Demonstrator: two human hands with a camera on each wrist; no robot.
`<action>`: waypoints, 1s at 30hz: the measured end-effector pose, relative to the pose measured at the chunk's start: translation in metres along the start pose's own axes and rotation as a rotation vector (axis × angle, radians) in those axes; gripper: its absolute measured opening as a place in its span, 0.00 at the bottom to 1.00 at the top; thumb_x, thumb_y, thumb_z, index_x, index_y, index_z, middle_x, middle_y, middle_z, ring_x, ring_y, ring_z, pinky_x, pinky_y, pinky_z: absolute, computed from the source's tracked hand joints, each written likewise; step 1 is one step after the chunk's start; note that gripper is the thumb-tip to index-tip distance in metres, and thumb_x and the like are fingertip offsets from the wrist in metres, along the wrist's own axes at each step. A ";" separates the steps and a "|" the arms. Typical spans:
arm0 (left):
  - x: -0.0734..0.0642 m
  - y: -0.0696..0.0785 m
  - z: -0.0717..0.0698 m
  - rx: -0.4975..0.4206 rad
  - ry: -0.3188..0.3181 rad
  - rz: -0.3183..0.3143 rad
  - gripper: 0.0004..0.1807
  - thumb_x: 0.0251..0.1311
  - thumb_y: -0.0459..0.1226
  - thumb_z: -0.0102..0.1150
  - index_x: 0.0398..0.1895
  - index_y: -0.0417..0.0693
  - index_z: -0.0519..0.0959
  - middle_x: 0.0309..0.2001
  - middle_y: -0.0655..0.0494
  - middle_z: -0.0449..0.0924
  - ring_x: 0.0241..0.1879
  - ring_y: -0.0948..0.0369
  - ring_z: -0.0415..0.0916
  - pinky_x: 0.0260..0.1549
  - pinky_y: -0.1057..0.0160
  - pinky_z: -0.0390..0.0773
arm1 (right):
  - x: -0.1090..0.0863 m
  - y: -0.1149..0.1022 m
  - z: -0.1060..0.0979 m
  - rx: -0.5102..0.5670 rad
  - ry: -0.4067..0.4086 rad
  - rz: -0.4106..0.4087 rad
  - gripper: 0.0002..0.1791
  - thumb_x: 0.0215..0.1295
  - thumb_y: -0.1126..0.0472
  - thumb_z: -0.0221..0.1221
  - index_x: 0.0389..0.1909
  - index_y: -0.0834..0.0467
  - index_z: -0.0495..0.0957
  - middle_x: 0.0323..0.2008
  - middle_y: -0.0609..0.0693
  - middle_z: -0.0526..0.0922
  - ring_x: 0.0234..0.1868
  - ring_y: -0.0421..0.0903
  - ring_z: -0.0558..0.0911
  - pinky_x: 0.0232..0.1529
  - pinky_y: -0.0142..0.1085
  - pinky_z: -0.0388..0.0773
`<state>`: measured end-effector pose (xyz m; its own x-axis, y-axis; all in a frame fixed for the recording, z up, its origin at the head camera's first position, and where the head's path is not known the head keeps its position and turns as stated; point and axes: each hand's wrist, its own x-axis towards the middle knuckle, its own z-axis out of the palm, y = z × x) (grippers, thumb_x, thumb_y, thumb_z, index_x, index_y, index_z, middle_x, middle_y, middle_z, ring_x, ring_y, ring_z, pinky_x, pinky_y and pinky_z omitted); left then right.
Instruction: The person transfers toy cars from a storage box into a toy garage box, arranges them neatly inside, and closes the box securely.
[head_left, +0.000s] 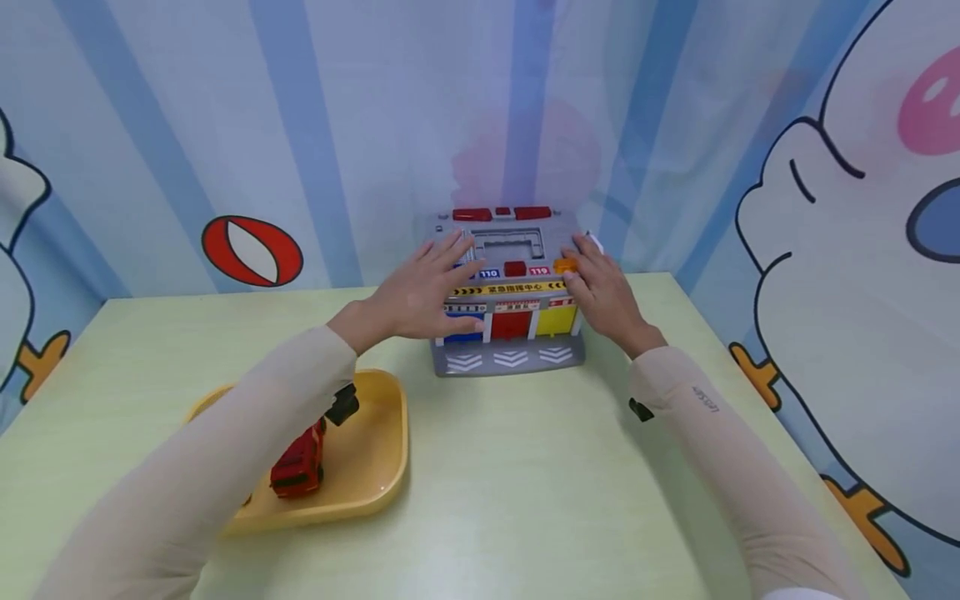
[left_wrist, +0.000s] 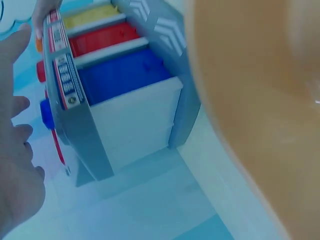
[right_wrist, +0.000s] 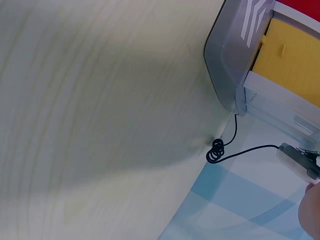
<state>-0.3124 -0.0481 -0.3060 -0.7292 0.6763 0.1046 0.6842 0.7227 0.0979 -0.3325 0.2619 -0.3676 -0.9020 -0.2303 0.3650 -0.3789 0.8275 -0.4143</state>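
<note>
toy garage [head_left: 512, 289], standing upright at the back of the table [head_left: 525, 467], before the striped curtain [head_left: 405, 125]. we see the left hand [head_left: 420, 292] spread wide at its left side, grasping nothing; the right hand [head_left: 606, 292], fingers loosely extended, lies by the orange button [head_left: 564, 265], its contact unclear to us. nearer, at left, we note a yellow tray [head_left: 375, 458] holding a red toy car [head_left: 300, 462].

Counter [head_left: 525, 475], pale yellow-green, bearing: grey toy garage [head_left: 513, 291], near the left fingers [head_left: 467, 271]; yellow tray [head_left: 375, 454], nearer the person than those fingers.
</note>
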 end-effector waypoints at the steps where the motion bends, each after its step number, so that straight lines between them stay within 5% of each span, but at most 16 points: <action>1: 0.004 -0.002 0.000 0.006 -0.003 -0.021 0.51 0.59 0.66 0.54 0.80 0.53 0.54 0.82 0.49 0.38 0.82 0.50 0.29 0.78 0.44 0.34 | 0.000 0.000 0.000 0.001 0.001 0.001 0.32 0.78 0.46 0.39 0.77 0.55 0.59 0.81 0.50 0.49 0.82 0.53 0.45 0.80 0.53 0.41; 11: 0.031 -0.022 0.007 0.003 -0.002 -0.133 0.54 0.58 0.71 0.46 0.81 0.54 0.48 0.83 0.51 0.34 0.81 0.51 0.26 0.78 0.45 0.30 | 0.000 0.001 0.000 0.011 0.009 -0.009 0.32 0.78 0.46 0.39 0.77 0.55 0.59 0.81 0.50 0.49 0.82 0.53 0.45 0.80 0.53 0.41; 30: 0.037 -0.037 0.025 0.075 0.009 -0.124 0.50 0.63 0.72 0.37 0.81 0.60 0.41 0.82 0.53 0.30 0.81 0.52 0.26 0.78 0.46 0.27 | -0.001 -0.002 0.001 0.012 0.018 0.009 0.31 0.77 0.47 0.40 0.76 0.55 0.61 0.81 0.49 0.50 0.82 0.53 0.45 0.80 0.53 0.42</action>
<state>-0.3649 -0.0463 -0.3305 -0.8079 0.5799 0.1050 0.5859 0.8095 0.0369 -0.3313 0.2600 -0.3678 -0.9019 -0.2134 0.3756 -0.3730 0.8232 -0.4280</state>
